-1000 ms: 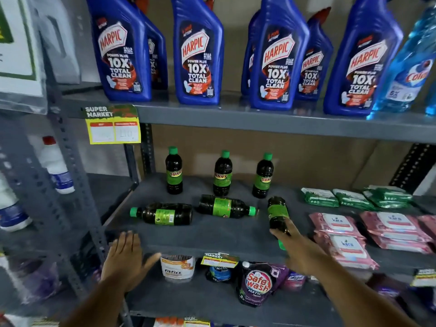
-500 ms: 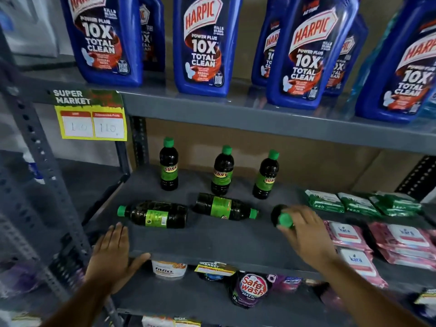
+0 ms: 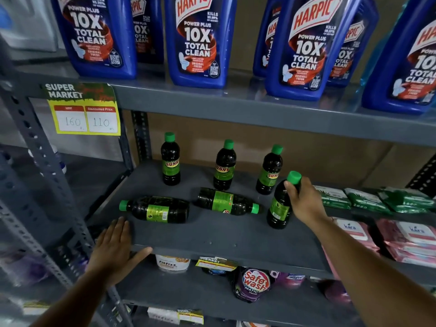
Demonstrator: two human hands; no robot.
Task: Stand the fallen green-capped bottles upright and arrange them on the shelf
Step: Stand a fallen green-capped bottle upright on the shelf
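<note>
Three dark green-capped bottles stand upright at the back of the grey shelf (image 3: 224,241): the left bottle (image 3: 170,161), the middle bottle (image 3: 224,167) and the right bottle (image 3: 270,172). Two more lie on their sides in front: one (image 3: 158,210) with its cap pointing left, one (image 3: 227,201) with its cap pointing right. My right hand (image 3: 304,200) grips the neck of a sixth bottle (image 3: 279,206), nearly upright and leaning slightly right, its base on the shelf. My left hand (image 3: 116,247) rests flat on the shelf's front left edge, fingers apart, holding nothing.
Blue Harpic bottles (image 3: 200,43) fill the shelf above. A yellow price tag (image 3: 86,119) hangs at the upper left. Green wipe packs (image 3: 368,200) and pink packs (image 3: 410,239) lie to the right. Pouches and a tub (image 3: 173,263) sit on the shelf below. A perforated steel post (image 3: 44,166) stands at the left.
My right hand has raised the rightmost fallen bottle from lying flat to nearly upright, cap now on top. The camera has moved closer. My left hand has stayed on the shelf edge.
</note>
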